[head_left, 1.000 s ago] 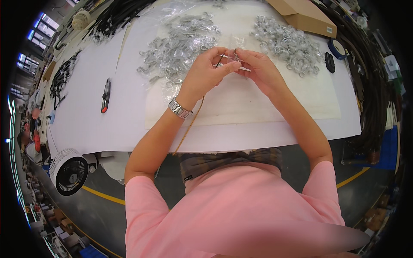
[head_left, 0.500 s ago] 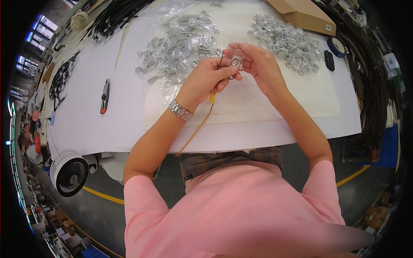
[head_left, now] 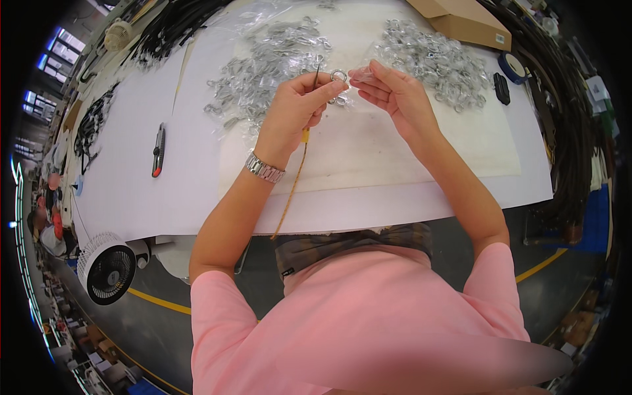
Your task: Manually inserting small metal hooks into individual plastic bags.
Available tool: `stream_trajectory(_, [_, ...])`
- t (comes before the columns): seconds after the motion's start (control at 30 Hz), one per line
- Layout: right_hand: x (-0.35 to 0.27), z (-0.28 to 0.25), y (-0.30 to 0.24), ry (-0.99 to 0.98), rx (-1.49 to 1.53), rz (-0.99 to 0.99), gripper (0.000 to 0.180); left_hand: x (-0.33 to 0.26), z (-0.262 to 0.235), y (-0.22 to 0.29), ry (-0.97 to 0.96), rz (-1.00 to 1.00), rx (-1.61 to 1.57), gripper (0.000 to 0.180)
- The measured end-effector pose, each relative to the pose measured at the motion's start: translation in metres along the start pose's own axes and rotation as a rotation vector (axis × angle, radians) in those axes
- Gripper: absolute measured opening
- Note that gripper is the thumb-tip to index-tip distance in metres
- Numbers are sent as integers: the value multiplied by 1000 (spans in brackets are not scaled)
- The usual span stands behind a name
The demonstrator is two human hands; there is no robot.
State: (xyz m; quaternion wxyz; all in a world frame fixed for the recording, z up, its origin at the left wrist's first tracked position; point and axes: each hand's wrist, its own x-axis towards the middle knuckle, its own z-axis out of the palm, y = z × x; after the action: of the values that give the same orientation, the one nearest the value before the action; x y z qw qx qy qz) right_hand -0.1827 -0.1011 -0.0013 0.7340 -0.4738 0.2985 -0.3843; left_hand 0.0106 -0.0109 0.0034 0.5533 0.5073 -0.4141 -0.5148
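since half a second ago: both hands have lifted a little farther up the desk; the metal ring now stands clear above the left thumb instead of being buried between the fingers.
left hand: left hand clenched around a thin dark rod and pinching a small metal ring at the fingertips; a steel watch sits on the wrist.
right hand: right hand half open, fingers pinching a small clear plastic bag just beside the ring; what the bag contains is too small to tell.
cord: a thin yellow-brown cord drops from under the left hand, crosses the desk edge and is lost against the dark waistband.
on the desk: two heaps of bagged metal parts, one beyond the left hand, one beyond the right; single pieces blur together.
left of the work: a red-and-black utility knife, well apart.
far edge: a cardboard box, cut off by the frame; black cable bundles curve along the right rim.
below the desk: a white fan on the floor.
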Motion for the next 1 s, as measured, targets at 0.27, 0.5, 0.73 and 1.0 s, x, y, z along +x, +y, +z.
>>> stream_trajectory(0.27, [3, -2, 9, 7, -23, -84, 33, -5, 7, 1, 51, 61, -29, 20])
stream_trajectory(0.5, [-1, 5, 8, 7, -129, -175, 32, -4, 5, -1, 105, 123, -65, 20])
stream_trajectory(0.73, [0, 6, 6, 44, -148, -224, 32, -8, 8, 4, 45, 127, -51, 20])
stream_trajectory(1.0, [-4, 11, 7, -22, -53, -221, 36, -9, 8, 3, 120, 168, 19, 20])
